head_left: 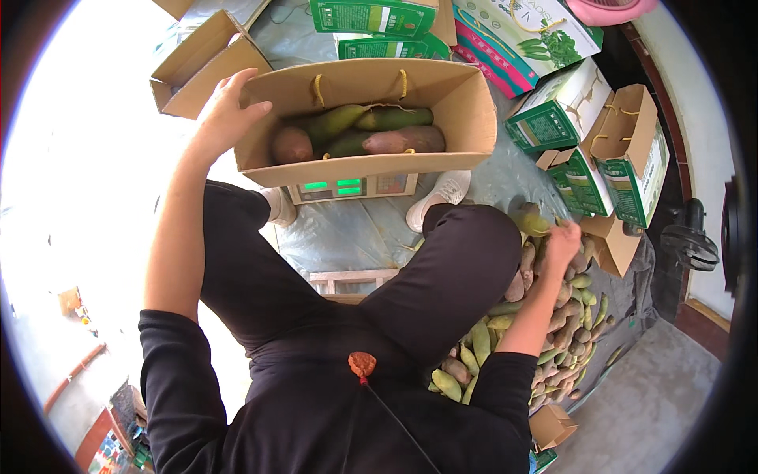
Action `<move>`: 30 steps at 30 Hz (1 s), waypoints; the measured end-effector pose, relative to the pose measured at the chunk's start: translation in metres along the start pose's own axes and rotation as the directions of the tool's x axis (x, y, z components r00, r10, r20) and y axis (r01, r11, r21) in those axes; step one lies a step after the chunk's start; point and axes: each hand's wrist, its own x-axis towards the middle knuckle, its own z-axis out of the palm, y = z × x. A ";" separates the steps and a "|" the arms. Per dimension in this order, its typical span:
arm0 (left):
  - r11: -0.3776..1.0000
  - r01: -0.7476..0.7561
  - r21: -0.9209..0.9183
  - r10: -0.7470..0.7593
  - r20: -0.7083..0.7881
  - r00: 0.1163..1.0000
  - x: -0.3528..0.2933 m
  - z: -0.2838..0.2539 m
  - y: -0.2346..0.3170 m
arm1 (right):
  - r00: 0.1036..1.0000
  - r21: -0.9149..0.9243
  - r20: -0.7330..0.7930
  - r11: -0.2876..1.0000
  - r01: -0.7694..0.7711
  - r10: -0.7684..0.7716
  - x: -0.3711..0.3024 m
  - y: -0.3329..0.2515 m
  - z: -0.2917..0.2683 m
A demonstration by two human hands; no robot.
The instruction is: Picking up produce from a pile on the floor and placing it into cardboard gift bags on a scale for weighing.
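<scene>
An open cardboard box [371, 167] with yellow rope handles stands in front of me on a digital scale [381, 187] with lit green displays. Inside it lie several large radishes [335, 125], some green and some brownish-red. My left hand [229, 107] grips the box's left rim, its thumb over the inner side. At the right, beyond my knee, my right hand [562, 243] is closed on a green radish [532, 223] at the top of a heap. The hand hides part of that radish, and its fingers are slightly blurred.
The heap of green and reddish radishes [562, 324] spreads along my right side. Green-and-white cartons [580, 186] stand at the right, with more at the back. An open brown box [207, 67] is at the back left. A black fan [693, 237] stands by the right wall.
</scene>
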 end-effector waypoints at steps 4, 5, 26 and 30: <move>1.000 0.023 0.001 -0.023 -0.008 1.000 -0.003 -0.007 0.001 | 0.991 0.054 0.130 0.998 0.033 -0.040 -0.015 -0.131 -0.023; 0.999 0.034 -0.021 -0.034 0.010 0.999 -0.003 -0.006 0.006 | 0.976 0.155 0.126 0.976 0.155 -0.175 -0.013 -0.150 -0.032; 0.999 -0.031 0.044 0.033 -0.034 0.999 -0.010 -0.008 -0.010 | 0.680 0.041 0.713 0.978 0.205 -0.172 -0.031 -0.314 0.086; 0.996 -0.049 0.074 0.053 -0.050 0.997 -0.007 -0.005 -0.011 | 0.673 -0.024 0.727 0.976 0.218 -0.133 -0.017 -0.293 0.076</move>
